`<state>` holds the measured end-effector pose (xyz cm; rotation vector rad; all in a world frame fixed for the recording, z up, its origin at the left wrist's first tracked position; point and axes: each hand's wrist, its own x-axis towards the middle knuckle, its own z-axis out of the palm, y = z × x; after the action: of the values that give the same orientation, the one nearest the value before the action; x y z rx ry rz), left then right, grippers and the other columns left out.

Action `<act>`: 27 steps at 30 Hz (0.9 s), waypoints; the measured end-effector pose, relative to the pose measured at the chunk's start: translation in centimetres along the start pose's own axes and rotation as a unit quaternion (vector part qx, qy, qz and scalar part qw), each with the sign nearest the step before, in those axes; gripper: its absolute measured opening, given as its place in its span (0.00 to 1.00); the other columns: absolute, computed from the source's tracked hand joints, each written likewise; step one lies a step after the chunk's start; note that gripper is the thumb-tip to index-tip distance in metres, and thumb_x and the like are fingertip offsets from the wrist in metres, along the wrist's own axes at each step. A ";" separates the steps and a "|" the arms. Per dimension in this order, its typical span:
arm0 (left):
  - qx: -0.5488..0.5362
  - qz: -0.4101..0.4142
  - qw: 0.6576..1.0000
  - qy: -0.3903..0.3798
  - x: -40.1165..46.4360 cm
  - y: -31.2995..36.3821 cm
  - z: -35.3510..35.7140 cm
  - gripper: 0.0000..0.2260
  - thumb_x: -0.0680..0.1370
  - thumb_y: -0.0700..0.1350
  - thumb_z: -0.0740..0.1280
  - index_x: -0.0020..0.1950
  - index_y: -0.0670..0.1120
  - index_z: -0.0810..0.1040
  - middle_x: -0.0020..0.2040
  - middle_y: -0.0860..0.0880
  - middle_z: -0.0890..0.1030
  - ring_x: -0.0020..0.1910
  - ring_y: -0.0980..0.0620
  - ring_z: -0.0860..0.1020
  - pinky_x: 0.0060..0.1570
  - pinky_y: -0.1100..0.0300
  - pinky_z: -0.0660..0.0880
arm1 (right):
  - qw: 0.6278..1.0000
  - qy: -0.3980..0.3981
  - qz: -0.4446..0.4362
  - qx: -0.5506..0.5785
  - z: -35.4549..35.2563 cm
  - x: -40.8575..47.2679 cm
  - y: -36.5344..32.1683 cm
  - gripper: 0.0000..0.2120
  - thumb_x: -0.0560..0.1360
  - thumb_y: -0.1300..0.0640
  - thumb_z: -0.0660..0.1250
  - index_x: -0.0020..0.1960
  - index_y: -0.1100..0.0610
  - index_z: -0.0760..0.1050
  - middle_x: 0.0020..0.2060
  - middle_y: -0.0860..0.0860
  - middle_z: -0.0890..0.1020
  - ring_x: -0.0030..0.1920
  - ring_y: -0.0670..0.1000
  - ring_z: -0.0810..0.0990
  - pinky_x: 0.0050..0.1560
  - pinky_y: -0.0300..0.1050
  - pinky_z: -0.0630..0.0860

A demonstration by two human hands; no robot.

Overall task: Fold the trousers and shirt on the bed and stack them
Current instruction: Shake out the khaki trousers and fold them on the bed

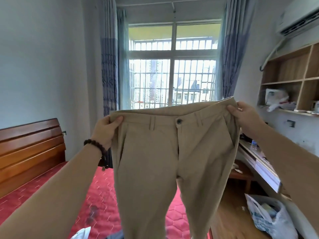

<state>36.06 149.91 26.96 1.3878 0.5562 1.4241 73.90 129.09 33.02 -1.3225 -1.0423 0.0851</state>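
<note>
Head view looks across a bedroom toward a barred window (172, 66), with beige trousers (165, 152) held up in the air in front of it, over the bed (43, 183) and its red quilted cover. Both hands grip the waistband at its two ends. The left hand (106, 131) pinches the left corner, thumb laid over the front of the fabric and fingers curled behind. The right hand (245, 116) clasps the right corner the same way. The trousers hang front-facing, buttoned at the waist, legs dropping down out of view. A dark bead bracelet (96, 147) circles the left wrist. Wooden shelves (293, 75) line the right wall, and a white plastic bag (269, 216) sits on the floor below.
</note>
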 end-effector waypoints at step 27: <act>-0.059 -0.052 0.996 -0.032 -4.6 -0.5 11.4 0.11 0.71 0.50 0.74 0.47 0.44 0.82 0.48 0.41 0.84 0.51 0.38 0.82 0.53 0.40 0.78 | 0.971 -0.214 0.001 0.103 16.5 -10.3 -2.4 0.15 0.79 0.68 0.59 0.56 0.57 0.80 0.67 0.50 0.73 0.63 0.43 0.73 0.62 0.34 0.68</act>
<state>45.88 142.47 27.09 1.2878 0.4877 1.3043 56.00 134.57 27.22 -1.1383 -1.3536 0.4860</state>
